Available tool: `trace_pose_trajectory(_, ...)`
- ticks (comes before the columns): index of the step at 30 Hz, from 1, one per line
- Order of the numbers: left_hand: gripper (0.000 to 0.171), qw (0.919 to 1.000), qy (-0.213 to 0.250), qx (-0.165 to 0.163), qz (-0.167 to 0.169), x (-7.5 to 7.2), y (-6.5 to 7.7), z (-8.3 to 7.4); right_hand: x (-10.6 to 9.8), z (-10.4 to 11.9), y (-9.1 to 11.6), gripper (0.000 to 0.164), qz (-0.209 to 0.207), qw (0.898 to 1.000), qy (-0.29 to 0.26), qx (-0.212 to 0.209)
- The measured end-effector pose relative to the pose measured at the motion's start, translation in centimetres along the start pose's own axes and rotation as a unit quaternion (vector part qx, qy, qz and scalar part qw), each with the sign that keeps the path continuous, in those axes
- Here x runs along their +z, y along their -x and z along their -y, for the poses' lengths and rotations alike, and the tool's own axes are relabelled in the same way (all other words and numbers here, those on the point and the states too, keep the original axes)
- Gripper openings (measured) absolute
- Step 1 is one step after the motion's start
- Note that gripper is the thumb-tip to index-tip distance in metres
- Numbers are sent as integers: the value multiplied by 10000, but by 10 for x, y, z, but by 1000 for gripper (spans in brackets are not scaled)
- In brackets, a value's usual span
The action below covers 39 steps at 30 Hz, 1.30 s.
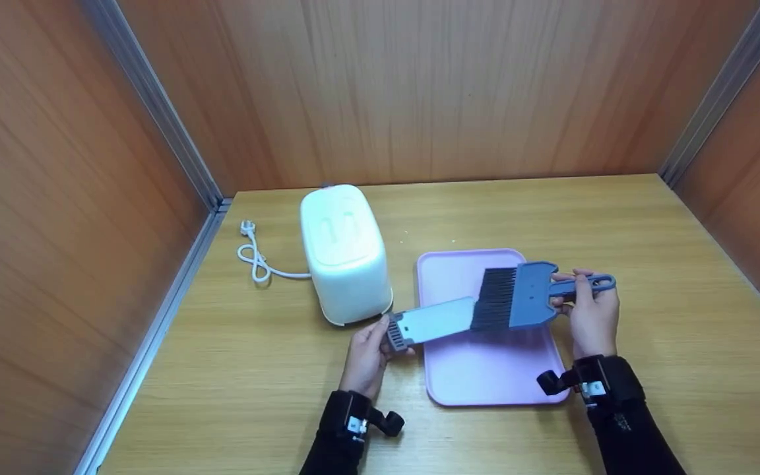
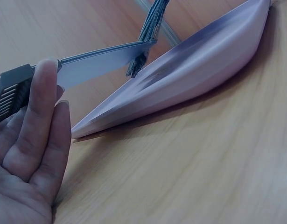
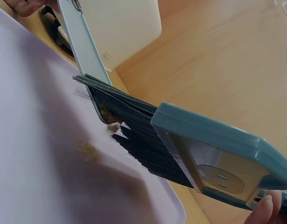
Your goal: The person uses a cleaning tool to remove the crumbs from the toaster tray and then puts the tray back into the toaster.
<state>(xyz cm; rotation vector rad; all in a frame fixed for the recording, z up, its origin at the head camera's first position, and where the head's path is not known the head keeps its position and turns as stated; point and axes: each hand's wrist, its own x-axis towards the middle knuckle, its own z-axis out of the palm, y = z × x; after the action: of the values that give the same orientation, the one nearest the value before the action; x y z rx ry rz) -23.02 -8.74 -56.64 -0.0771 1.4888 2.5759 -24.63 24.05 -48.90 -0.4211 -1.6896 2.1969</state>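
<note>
My left hand (image 1: 365,359) pinches the grey slotted end of a flat, pale crumb tray (image 1: 436,321), thumb on top. It slants over a lilac serving tray (image 1: 472,386). From the right, my right hand (image 1: 594,320) grips the handle of a blue brush (image 1: 532,295), whose dark bristles (image 1: 493,298) touch the crumb tray's far end. In the right wrist view, brown crumbs (image 3: 110,115) sit under the bristles at that end. Some yellowish crumbs (image 3: 88,151) lie on the lilac tray below.
A white toaster-like appliance (image 1: 347,254) with a closed top stands behind my left hand. Its white cord and plug (image 1: 248,229) lie coiled to its left. Wood-grain panels (image 1: 419,92) enclose the table at the back and both sides.
</note>
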Motion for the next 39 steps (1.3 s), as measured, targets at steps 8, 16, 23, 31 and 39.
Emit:
trace_pose_trajectory(8,44,10000,-74,-29,-29,1,0,0,-7,1,-1,19,-67,9999,-83,130)
trace_pose_trajectory(16,44,9999,-102,35,-26,0,1,0,-9,9,2,19,-70,9996,-181,198)
trace_pose_trajectory(23,43,9999,-95,51,-11,0,0,0,-15,7,-2,18,-172,9990,-378,160)
trace_pose_trajectory(31,42,10000,-50,74,-37,0,-1,1,-21,12,-2,17,-289,9980,-566,44)
trace_pose_trajectory(39,43,10000,-25,9,-90,1,1,0,-26,22,-9,19,-340,9970,-692,61)
